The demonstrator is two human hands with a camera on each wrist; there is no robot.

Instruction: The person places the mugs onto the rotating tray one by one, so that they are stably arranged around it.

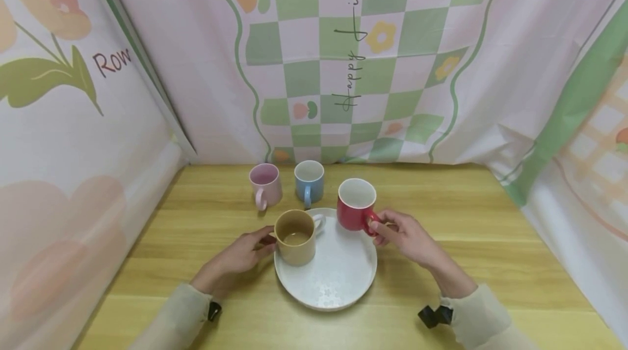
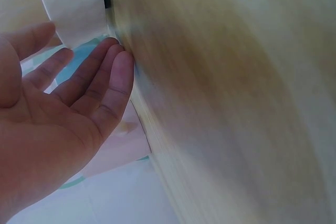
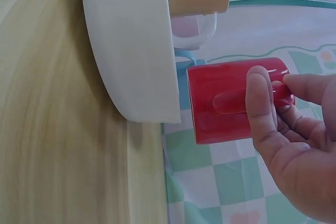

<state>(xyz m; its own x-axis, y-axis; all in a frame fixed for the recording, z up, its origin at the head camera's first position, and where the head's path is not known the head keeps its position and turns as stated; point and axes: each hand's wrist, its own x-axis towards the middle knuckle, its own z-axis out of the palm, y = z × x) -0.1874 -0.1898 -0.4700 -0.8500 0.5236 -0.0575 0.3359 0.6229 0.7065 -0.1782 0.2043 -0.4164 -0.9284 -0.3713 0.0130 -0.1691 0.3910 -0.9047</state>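
Observation:
My right hand (image 1: 404, 235) pinches the handle of a red mug (image 1: 350, 215) with a white inside. In the right wrist view the red mug (image 3: 210, 124) is upright, its base close over the plate's rim, thumb along the handle. A tan mug (image 1: 296, 249) with a white handle stands on the left part of a round white plate (image 1: 338, 279), handle pointing to the back right. My left hand (image 1: 240, 254) is beside the tan mug, fingertips right at its left side. Seen from the left wrist, that hand's (image 2: 63, 103) fingers are relaxed and fairly straight, near the plate (image 2: 76, 9).
Behind the plate, a pink mug (image 1: 266, 183) and a light blue mug (image 1: 310, 181) stand on the wooden table (image 1: 441, 192), handles facing me. A checkered curtain (image 1: 338, 39) hangs along the back edge, with printed cloth on both sides.

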